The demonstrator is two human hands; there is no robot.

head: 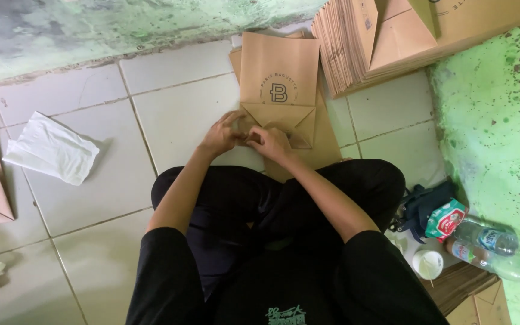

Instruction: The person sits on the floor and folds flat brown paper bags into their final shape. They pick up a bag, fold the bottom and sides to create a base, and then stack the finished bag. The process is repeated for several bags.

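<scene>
A white cloth (50, 148) lies on the tiled floor (182, 108) to your left. Your left hand (221, 133) and right hand (268, 142) meet, fingers curled and pressing the folded bottom flap of the brown paper bag (279, 81) lying flat before your knees. Further right sit a stack of flat bags (347, 48) and two plastic bottles (495, 253).

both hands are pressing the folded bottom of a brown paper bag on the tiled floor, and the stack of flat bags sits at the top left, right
Not quite. The head view shows the stack of flat bags at the top right, not the top left. The rest holds: the left hand and right hand are both on the folded bottom of the brown paper bag, which lies on the tiled floor.
</scene>
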